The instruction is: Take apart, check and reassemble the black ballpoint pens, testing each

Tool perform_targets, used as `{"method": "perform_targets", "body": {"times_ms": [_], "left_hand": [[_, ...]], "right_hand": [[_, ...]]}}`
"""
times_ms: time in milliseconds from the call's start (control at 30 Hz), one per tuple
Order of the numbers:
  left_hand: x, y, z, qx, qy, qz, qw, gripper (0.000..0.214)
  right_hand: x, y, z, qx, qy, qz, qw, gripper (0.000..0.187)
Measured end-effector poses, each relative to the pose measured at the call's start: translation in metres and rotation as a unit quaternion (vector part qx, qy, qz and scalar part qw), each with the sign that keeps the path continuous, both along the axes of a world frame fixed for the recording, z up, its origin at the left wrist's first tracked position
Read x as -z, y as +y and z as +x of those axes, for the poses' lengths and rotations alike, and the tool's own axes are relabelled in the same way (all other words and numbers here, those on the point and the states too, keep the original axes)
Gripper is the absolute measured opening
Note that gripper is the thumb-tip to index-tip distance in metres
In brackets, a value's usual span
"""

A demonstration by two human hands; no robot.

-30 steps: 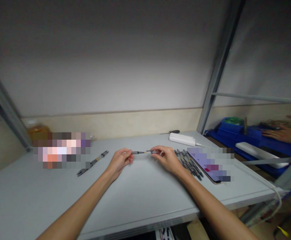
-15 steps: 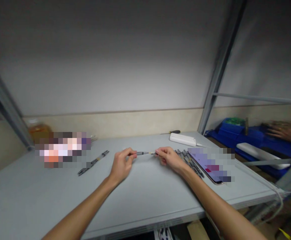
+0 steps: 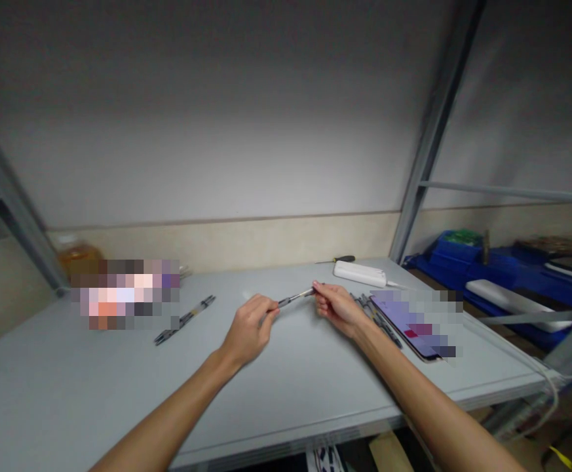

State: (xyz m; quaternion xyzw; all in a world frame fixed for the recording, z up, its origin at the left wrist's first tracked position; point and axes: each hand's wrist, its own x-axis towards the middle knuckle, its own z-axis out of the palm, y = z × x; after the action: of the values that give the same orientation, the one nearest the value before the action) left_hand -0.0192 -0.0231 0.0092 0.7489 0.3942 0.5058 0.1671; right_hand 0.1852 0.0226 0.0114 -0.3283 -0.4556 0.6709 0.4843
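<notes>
Behind the table's front edge (image 3: 286,429), left hand (image 3: 247,329) and right hand (image 3: 339,309) pinch a pen (image 3: 295,298), probably light and stiff, best held near both ends.

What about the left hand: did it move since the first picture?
Yes, the left hand has moved slightly rightward, farther from the pens lying to its left.

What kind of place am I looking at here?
Probably a small workshop or assembly area: pens lie grouped on a metal-framed table, a screwdriver rests near the wall, and a blue container stands to the right.
</notes>
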Motion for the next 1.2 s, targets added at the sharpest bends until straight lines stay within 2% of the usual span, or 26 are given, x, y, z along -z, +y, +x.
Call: {"method": "perform_targets", "body": {"times_ms": [100, 167, 300, 400, 600, 767, 900, 1067, 1200], "left_hand": [[0.002, 0.001, 0.004, -0.002, -0.031, -0.054, 0.998, 0.012], [0.005, 0.004, 0.006, 0.018, -0.060, -0.118, 0.991, 0.017], [0.009, 0.009, 0.008, 0.123, -0.113, -0.278, 0.946, 0.033], [0.011, 0.009, 0.009, 0.156, -0.142, -0.331, 0.920, 0.038], [0.016, 0.009, 0.012, 0.077, -0.182, -0.305, 0.932, 0.036], [0.022, 0.013, 0.013, 0.060, -0.179, -0.289, 0.939, 0.030], [0.022, 0.011, 0.016, 0.068, -0.158, -0.262, 0.950, 0.025], [0.015, 0.004, 0.019, 0.112, -0.055, -0.211, 0.969, 0.026], [0.011, 0.005, 0.015, 0.064, -0.023, -0.180, 0.981, 0.026]], "right_hand": [[-0.001, -0.001, -0.003, 0.044, -0.011, 0.039, 0.998, 0.036], [0.001, -0.001, -0.004, 0.063, -0.032, 0.071, 0.995, 0.035], [0.006, 0.000, -0.005, 0.076, -0.072, 0.124, 0.987, 0.033], [0.007, 0.000, -0.006, 0.074, -0.091, 0.147, 0.982, 0.034], [0.004, -0.004, -0.010, 0.096, -0.150, 0.183, 0.967, 0.037], [0.002, -0.006, -0.011, 0.094, -0.139, 0.176, 0.970, 0.036], [0.002, -0.007, -0.017, 0.087, -0.063, 0.158, 0.981, 0.032], [-0.008, -0.008, -0.026, 0.040, 0.049, 0.105, 0.992, 0.032], [-0.025, -0.006, -0.024, 0.009, 0.134, 0.021, 0.991, 0.027]]}}
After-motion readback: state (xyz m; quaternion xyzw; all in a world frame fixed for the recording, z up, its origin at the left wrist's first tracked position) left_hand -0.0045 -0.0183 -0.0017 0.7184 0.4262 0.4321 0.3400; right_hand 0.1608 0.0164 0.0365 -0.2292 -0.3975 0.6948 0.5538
